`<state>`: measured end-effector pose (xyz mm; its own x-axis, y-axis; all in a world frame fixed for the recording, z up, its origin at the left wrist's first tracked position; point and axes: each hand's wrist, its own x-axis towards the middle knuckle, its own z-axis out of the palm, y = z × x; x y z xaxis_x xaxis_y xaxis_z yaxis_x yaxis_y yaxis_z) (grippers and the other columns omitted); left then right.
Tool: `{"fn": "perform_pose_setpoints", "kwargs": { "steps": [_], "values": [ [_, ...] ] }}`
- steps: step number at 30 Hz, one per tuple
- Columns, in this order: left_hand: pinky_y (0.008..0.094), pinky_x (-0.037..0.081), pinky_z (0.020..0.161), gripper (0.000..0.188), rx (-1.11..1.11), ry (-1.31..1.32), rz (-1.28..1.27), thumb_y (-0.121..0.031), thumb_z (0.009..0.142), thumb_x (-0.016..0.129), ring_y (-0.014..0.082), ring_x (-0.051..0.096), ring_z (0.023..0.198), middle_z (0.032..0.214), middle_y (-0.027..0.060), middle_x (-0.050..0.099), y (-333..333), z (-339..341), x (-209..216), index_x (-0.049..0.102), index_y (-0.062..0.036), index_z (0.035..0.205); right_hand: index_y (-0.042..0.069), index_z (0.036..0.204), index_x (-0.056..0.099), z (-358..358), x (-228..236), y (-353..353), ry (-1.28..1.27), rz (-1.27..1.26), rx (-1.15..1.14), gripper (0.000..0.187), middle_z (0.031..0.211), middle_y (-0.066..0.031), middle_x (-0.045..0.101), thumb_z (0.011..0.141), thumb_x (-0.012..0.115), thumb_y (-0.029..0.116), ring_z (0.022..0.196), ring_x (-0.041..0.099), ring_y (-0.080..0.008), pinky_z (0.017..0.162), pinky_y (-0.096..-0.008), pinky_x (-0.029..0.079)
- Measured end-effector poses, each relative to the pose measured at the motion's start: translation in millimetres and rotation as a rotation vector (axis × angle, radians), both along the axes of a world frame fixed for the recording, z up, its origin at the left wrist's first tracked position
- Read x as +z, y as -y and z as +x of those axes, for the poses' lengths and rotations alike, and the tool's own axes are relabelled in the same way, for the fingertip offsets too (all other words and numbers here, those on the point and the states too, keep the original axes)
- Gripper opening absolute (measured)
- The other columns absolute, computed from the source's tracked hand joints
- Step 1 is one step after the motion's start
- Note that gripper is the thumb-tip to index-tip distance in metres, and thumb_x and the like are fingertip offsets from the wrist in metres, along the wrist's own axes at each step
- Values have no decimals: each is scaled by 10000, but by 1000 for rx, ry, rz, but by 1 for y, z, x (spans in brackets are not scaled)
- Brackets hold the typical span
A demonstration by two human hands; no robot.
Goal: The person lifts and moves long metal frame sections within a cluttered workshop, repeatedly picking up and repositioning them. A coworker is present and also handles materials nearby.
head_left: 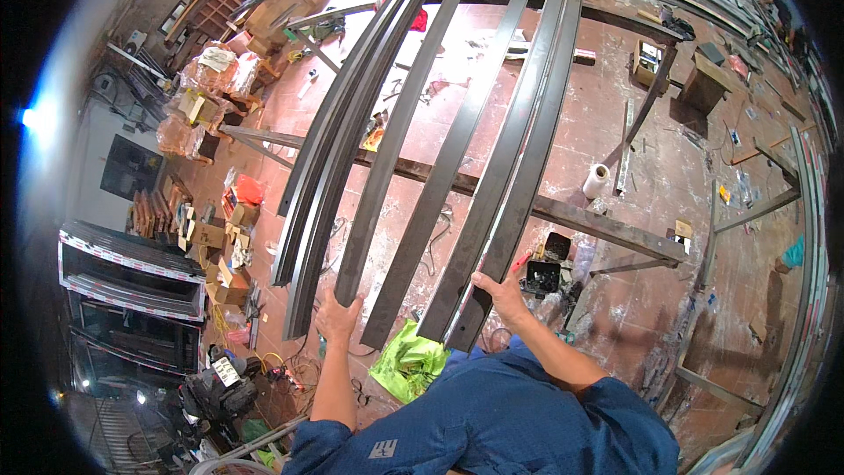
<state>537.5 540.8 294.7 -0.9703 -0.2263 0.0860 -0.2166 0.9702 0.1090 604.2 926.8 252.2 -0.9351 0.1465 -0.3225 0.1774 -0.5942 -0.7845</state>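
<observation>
Several long dark metal profile bars lie side by side and run away from me across a metal stand. My left hand (338, 318) is closed at the near end of one bar (371, 215), its thumb beside the edge and its other fingers partly hidden. Around the near part of the rightmost bar (520, 211) my right hand (503, 297) is closed, thumb on top and fingers out of sight below. Two more bars, one of them a wide bar (466, 127), lie between my hands. Left of my left hand sits a tight group of grooved bars (327, 198).
The stand's crossbar (611, 230) juts out at right. Beneath the bars lie a bright green bag (409, 365) and an open black case (541, 277). A white roll (596, 179) stands on the tiled floor. Stacked frames (132, 268) and a motorbike (221, 387) are at left.
</observation>
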Motion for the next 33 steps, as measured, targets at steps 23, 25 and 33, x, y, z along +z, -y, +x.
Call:
{"fn": "perform_pose_setpoints", "kwargs": {
  "steps": [23, 25, 33],
  "values": [
    [486, 567, 931, 903, -172, 10, 2, -578, 700, 908, 394, 725, 1090, 1183, 197, 758, 26, -27, 17, 624, -115, 1421, -10, 1363, 563, -1, -7, -3, -6, 106, 9, 651, 1203, -85, 690, 882, 865, 308, 1079, 668, -193, 974, -350, 548],
    [485, 564, 946, 907, -187, 12, 33, -579, 707, 905, 397, 721, 1105, 1202, 208, 752, 9, -22, 16, 627, -109, 1431, -4, 1370, 560, 0, -4, -5, 20, 91, 29, 632, 1212, -73, 676, 892, 851, 290, 1096, 657, -187, 988, -351, 542],
    [499, 559, 948, 825, -163, -6, 59, -652, 807, 808, 420, 719, 1088, 1161, 242, 754, -12, -12, 16, 668, -97, 1400, 3, 1384, 553, 1, 6, -5, -12, 88, 32, 598, 1208, -71, 673, 908, 828, 239, 1093, 654, -180, 1005, -343, 535]
  ]
}}
